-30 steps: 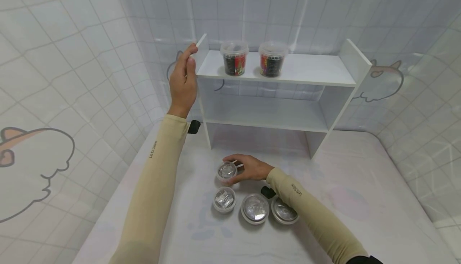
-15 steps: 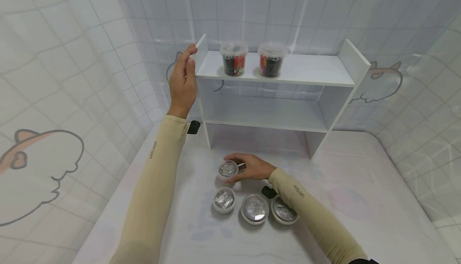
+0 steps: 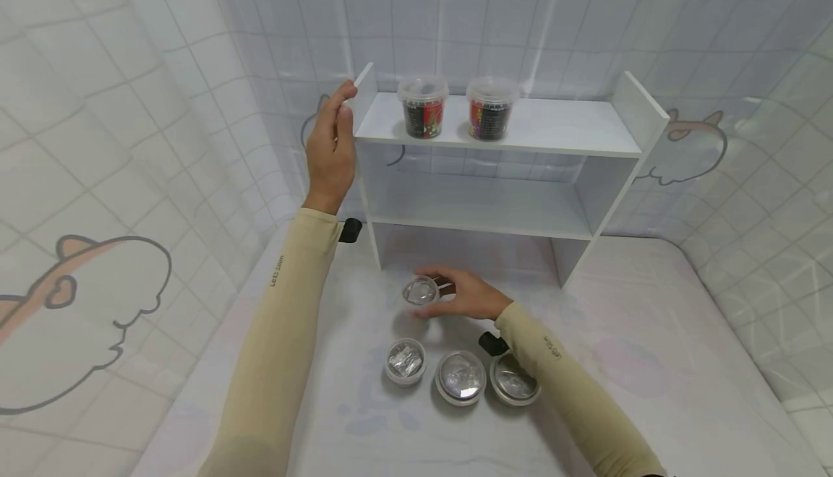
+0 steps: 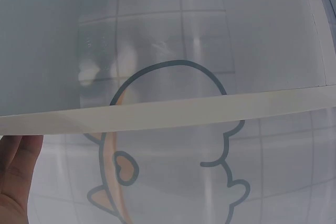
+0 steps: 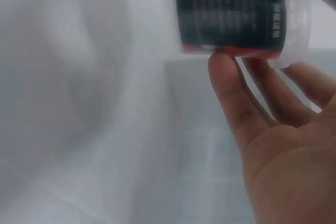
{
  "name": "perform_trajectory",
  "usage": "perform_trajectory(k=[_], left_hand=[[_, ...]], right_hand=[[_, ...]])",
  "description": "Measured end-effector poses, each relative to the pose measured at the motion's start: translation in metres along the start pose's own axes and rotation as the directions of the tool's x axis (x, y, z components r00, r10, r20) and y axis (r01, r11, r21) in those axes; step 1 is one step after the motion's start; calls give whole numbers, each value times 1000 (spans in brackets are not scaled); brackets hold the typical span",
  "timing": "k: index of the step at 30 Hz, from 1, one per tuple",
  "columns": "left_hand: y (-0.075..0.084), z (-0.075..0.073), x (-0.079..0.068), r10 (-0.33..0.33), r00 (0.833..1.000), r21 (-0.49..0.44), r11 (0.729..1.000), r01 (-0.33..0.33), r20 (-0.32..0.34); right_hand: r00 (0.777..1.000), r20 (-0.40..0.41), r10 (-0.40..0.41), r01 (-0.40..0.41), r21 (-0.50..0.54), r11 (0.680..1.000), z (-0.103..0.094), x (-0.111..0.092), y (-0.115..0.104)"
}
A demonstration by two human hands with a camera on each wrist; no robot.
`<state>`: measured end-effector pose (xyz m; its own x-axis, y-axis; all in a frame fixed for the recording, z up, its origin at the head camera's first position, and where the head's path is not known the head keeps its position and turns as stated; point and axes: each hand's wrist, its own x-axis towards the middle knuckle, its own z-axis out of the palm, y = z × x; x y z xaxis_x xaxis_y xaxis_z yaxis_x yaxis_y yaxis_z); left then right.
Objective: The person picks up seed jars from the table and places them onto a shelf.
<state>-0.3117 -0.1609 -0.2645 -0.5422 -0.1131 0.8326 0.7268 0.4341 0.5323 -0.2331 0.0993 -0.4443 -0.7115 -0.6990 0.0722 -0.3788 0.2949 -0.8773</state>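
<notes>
My right hand [image 3: 465, 294] grips a small clear plastic tub [image 3: 420, 292] by its sides, thumb and fingers around it. In the right wrist view this tub [image 5: 228, 17] shows a black label with red and coloured bands. Crumpled silvery wrap fills its top in the head view. My left hand [image 3: 330, 148] lies along the left side panel [image 3: 366, 90] of a white shelf unit, fingers mostly straight and touching its edge. Only those fingers [image 4: 23, 163] show in the left wrist view, below the panel's rim.
Two lidded tubs, a left one [image 3: 424, 108] and a right one [image 3: 491, 110], stand on the top board [image 3: 566, 123]. On the table [image 3: 351, 433] near me sit a small tub [image 3: 406, 361] and two wider ones [image 3: 460, 377]. Tile-patterned sheeting [image 3: 481, 7] surrounds the table.
My right hand has lifted the tub slightly and moved it right and toward the shelf unit. My left hand has stayed at the side panel.
</notes>
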Motion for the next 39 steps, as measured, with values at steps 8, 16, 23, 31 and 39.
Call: perform_trajectory(k=[8,16,23,31,39], left_hand=[[-3,1,0,-2,1000,-6,1000,2,-1],[17,0,-2,-11,1000,-22,1000,11,-1],[41,-4,-4,-30,1000,-26,999,30,0],[38,-3,-4,-9,1000,-30,1000,9,-7],[37,-3,-4,-3,1000,-28,1000,3,-3]], right_hand=[[998,-55,-10,11,24,1000,-16,-10,-13],[995,-95,-10,13,32,999,-26,-18,-19],[991,-130,-16,20,28,999,-28,-22,-27],[986,-163,-27,29,7,1000,-30,-28,-33],[978,-201,-47,48,2,999,-35,-33,-35]])
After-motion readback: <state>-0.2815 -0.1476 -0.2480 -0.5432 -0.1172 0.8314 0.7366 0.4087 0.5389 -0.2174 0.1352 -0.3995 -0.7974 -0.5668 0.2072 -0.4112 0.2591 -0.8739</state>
